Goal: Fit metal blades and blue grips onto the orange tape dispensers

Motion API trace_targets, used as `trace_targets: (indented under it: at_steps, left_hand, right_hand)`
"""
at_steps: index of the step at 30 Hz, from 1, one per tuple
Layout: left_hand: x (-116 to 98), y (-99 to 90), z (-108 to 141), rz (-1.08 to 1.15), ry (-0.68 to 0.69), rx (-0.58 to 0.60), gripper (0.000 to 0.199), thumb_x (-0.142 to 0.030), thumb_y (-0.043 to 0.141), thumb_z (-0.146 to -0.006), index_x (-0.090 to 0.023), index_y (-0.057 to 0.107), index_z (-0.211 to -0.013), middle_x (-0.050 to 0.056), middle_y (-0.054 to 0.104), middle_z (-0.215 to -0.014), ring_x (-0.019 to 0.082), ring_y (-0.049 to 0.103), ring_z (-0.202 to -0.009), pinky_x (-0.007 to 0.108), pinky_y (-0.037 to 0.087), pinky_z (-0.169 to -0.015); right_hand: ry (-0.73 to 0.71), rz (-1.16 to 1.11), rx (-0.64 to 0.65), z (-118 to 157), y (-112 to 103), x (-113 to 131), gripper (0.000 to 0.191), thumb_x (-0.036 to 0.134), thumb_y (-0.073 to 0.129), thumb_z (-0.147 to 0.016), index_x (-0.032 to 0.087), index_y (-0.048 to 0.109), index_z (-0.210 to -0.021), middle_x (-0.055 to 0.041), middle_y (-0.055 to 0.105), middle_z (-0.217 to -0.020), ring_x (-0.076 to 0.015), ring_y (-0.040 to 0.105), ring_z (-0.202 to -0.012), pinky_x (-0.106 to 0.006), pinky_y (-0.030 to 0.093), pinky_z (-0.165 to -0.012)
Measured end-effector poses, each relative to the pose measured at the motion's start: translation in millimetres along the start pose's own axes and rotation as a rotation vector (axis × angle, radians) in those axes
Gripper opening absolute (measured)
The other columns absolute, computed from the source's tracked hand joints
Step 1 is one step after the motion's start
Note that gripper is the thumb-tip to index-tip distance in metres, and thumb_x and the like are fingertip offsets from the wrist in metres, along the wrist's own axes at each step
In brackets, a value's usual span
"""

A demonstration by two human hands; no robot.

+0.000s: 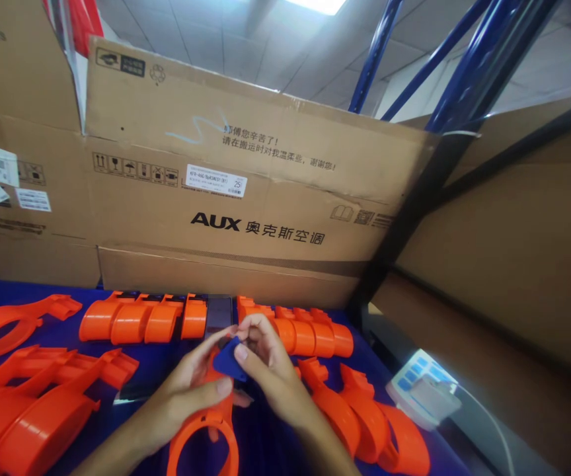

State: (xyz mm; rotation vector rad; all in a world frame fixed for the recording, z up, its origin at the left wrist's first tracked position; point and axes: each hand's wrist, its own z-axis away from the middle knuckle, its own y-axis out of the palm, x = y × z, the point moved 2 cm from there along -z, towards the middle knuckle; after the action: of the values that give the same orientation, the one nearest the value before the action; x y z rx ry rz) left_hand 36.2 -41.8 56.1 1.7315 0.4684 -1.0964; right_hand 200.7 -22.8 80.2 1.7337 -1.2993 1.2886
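Observation:
In the head view, my left hand [193,383] is closed around the neck of an orange plastic part with a ring [205,426] at its lower end. The ring hangs below my fingers, towards me. My right hand [268,363] pinches a small dark blue, roughly triangular piece [230,360] against the upper end of the orange part. My left thumb lies close under the blue piece. Fingers cover the spot where the two pieces meet, so I cannot tell whether they are joined.
Similar orange ring parts stand in rows at the back left [129,320] and back right [310,336]. More lie at the front left [42,423] and right [365,416] on the blue surface [166,367]. Cardboard [246,198] walls the back. A power strip [421,387] with a plugged-in charger sits right.

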Motion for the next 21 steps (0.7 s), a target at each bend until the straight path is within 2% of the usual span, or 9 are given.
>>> trace_targets:
  at_steps: [3, 6, 10, 11, 13, 15, 16, 18, 21]
  left_hand:
    - [-3.2, -0.7, -0.7, -0.056, -0.007, -0.046, 0.06, -0.039, 0.082, -0.082, -0.027, 0.064, -0.138, 0.018, 0.06, -0.146, 0.029, 0.08, -0.079, 0.044, 0.063, -0.077]
    - [-7.2, -0.4, -0.3, -0.122, -0.017, -0.105, 0.062, -0.039, 0.081, -0.081, -0.026, 0.063, -0.14, 0.018, 0.066, -0.139, 0.03, 0.079, -0.077, 0.042, 0.064, -0.07]
    - [-10.6, 0.4, 1.4, -0.17, 0.052, -0.155, 0.056, -0.033, 0.083, -0.077, -0.025, 0.07, -0.131, 0.014, 0.07, -0.134, 0.035, 0.075, -0.103, 0.039, 0.064, -0.077]
    - [-10.2, -0.2, 1.2, -0.158, 0.055, -0.152, 0.054, -0.032, 0.083, -0.077, -0.024, 0.07, -0.129, 0.014, 0.07, -0.133, 0.034, 0.075, -0.102, 0.039, 0.063, -0.078]
    - [-8.0, -3.5, -0.5, -0.09, 0.014, -0.128, 0.053, -0.036, 0.079, -0.081, -0.024, 0.067, -0.131, 0.015, 0.074, -0.127, 0.03, 0.078, -0.085, 0.039, 0.063, -0.074]
    - [-6.3, -9.4, -3.3, -0.004, -0.027, -0.125, 0.058, -0.044, 0.074, -0.082, -0.023, 0.062, -0.135, 0.016, 0.078, -0.116, 0.027, 0.077, -0.067, 0.039, 0.061, -0.064]
    - [-6.1, -12.6, -4.6, 0.031, -0.037, -0.131, 0.061, -0.047, 0.074, -0.082, -0.023, 0.06, -0.136, 0.016, 0.078, -0.114, 0.027, 0.076, -0.065, 0.039, 0.06, -0.062]
    - [-6.9, -17.7, -6.4, 0.078, -0.042, -0.15, 0.067, -0.05, 0.073, -0.08, -0.023, 0.056, -0.138, 0.017, 0.078, -0.116, 0.029, 0.076, -0.067, 0.039, 0.059, -0.059]
    - [-9.2, -18.3, -4.9, 0.115, -0.045, -0.179, 0.071, -0.05, 0.072, -0.08, -0.026, 0.051, -0.143, 0.017, 0.075, -0.124, 0.029, 0.077, -0.07, 0.038, 0.059, -0.057]
  right_hand:
    - [-0.01, 0.06, -0.026, -0.8, 2.9, -3.1, 0.038, 0.056, 0.066, -0.093, 0.027, 0.046, -0.107, -0.0005, 0.057, -0.093, -0.0171, 0.057, -0.08, -0.029, 0.051, -0.071]
    - [-0.014, 0.037, -0.009, 0.3, 6.4, -1.3, 0.038, 0.056, 0.066, -0.093, 0.027, 0.042, -0.1, -0.0008, 0.057, -0.095, -0.0166, 0.057, -0.078, -0.028, 0.051, -0.066]
    - [0.013, 0.086, 0.065, 2.3, 4.9, 5.9, 0.03, 0.051, 0.061, -0.098, 0.027, 0.044, -0.104, -0.0004, 0.06, -0.097, -0.0151, 0.058, -0.074, -0.027, 0.05, -0.063]
    - [0.004, 0.139, 0.073, 2.3, 2.4, 8.5, 0.026, 0.048, 0.058, -0.101, 0.026, 0.046, -0.108, -0.0009, 0.061, -0.098, -0.0159, 0.06, -0.077, -0.029, 0.052, -0.067]
    - [-0.036, 0.299, 0.04, 1.8, -5.8, 14.3, 0.02, 0.044, 0.049, -0.106, 0.025, 0.051, -0.111, -0.0026, 0.063, -0.098, -0.0184, 0.062, -0.088, -0.033, 0.052, -0.078]
    - [-0.08, 0.531, -0.035, 1.9, -16.6, 20.3, 0.02, 0.039, 0.047, -0.106, 0.024, 0.057, -0.099, -0.0031, 0.064, -0.094, -0.0206, 0.06, -0.09, -0.036, 0.05, -0.081]
    - [-0.1, 0.661, -0.056, 2.8, -21.7, 23.2, 0.022, 0.037, 0.052, -0.104, 0.023, 0.057, -0.088, -0.0027, 0.062, -0.089, -0.0213, 0.058, -0.088, -0.036, 0.049, -0.079]
    - [-0.129, 0.881, 0.002, 6.4, -28.9, 27.5, 0.028, 0.033, 0.068, -0.094, 0.022, 0.054, -0.072, -0.0014, 0.058, -0.079, -0.0221, 0.055, -0.083, -0.036, 0.045, -0.075]
    - [-0.125, 1.002, 0.189, 15.7, -32.5, 28.9, 0.031, 0.03, 0.086, -0.075, 0.023, 0.057, -0.069, -0.0007, 0.057, -0.079, -0.0221, 0.053, -0.081, -0.034, 0.044, -0.072]
